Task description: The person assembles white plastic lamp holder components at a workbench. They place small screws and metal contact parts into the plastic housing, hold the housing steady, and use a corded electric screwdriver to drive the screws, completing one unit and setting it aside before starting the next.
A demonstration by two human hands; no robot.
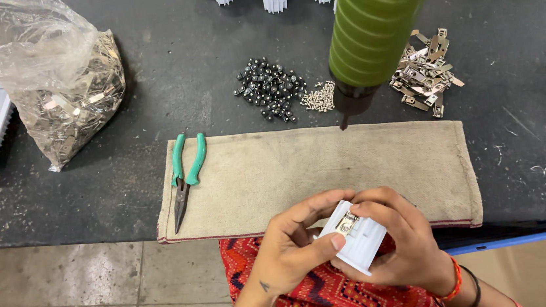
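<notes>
Both hands' fingers [320,245] grip a white plastic part [358,235] over the cloth-covered dark bench [214,79].

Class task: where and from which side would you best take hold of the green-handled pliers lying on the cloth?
Grip the pliers by the two green handles, coming from above at the far end. They lie flat on the cloth, jaws pointing toward the near table edge, handles slightly spread and clear of other things.

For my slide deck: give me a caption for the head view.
Both hands, left hand and right hand, hold a white plastic part with a metal clip below a beige cloth.
</notes>
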